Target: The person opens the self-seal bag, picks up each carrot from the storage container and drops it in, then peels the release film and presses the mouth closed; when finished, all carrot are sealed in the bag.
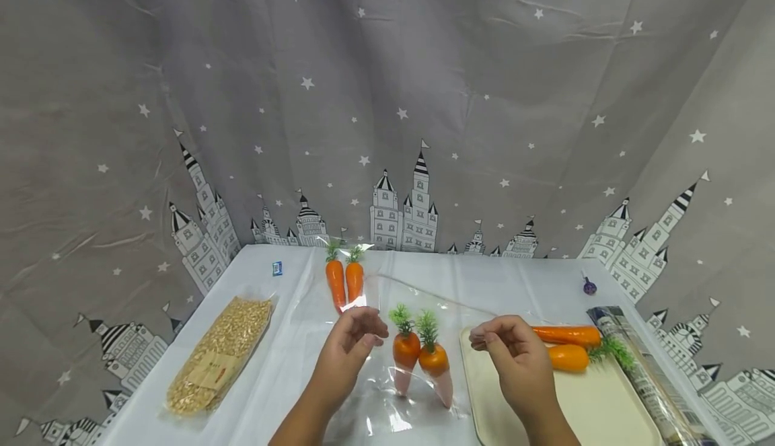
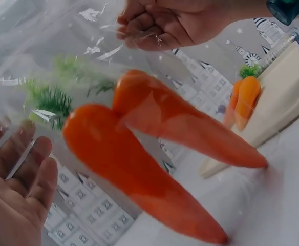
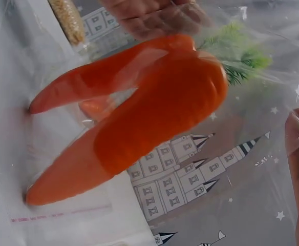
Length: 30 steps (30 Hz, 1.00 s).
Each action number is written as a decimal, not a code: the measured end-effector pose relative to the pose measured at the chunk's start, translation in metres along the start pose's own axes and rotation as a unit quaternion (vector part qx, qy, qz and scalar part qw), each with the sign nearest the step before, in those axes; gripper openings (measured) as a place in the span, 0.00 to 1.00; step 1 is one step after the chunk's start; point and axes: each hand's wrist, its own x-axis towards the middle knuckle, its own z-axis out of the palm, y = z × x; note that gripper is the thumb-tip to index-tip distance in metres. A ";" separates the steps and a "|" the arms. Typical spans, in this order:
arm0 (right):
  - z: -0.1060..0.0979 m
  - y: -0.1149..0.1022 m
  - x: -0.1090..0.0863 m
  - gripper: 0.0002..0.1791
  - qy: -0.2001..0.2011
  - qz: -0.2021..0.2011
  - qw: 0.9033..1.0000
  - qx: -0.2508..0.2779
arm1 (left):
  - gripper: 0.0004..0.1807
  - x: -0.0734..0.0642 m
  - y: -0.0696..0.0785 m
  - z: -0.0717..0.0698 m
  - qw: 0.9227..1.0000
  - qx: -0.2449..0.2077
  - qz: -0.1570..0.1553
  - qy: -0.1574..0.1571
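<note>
A clear plastic bag (image 1: 396, 422) hangs between my two hands, with two toy carrots (image 1: 404, 348) inside. The carrots point tips down, their green tufts at the top; the left wrist view shows both carrots (image 2: 139, 169) close up through the film. On the bag's left side, my left hand (image 1: 351, 348) pinches the upper edge between thumb and curled fingers. My right hand (image 1: 521, 358) pinches the opposite side, thumb against fingertips. Seen from the right wrist, the carrots (image 3: 159, 102) lean against each other near their tops.
Behind lies another clear bag with two carrots (image 1: 336, 283). A cream tray (image 1: 593, 405) at the right bears two more carrots (image 1: 569, 358), beside a long shiny package (image 1: 648, 372). At left is a pack of grain (image 1: 239, 325). A blue packet (image 1: 277, 269) and a purple item (image 1: 590, 286) lie farther back.
</note>
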 end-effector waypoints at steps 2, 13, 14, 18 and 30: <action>-0.001 -0.001 0.000 0.05 -0.014 -0.009 1.000 0.005 | 0.14 0.007 0.005 0.001 1.000 0.007 0.005 0.010; -0.005 -0.009 -0.002 0.07 -0.022 -0.007 1.000 -0.018 | 0.08 0.033 0.026 0.008 0.995 0.031 -0.006 0.092; -0.005 -0.009 -0.002 0.07 -0.023 -0.009 1.000 -0.017 | 0.07 0.033 0.026 0.009 0.995 0.029 -0.005 0.095; -0.005 -0.009 -0.002 0.07 -0.019 -0.015 1.000 -0.018 | 0.04 0.034 0.027 0.010 0.994 0.013 -0.007 0.112; -0.002 -0.011 0.003 0.04 0.033 0.082 0.996 -0.018 | 0.03 0.033 0.033 0.010 0.991 -0.020 -0.011 0.135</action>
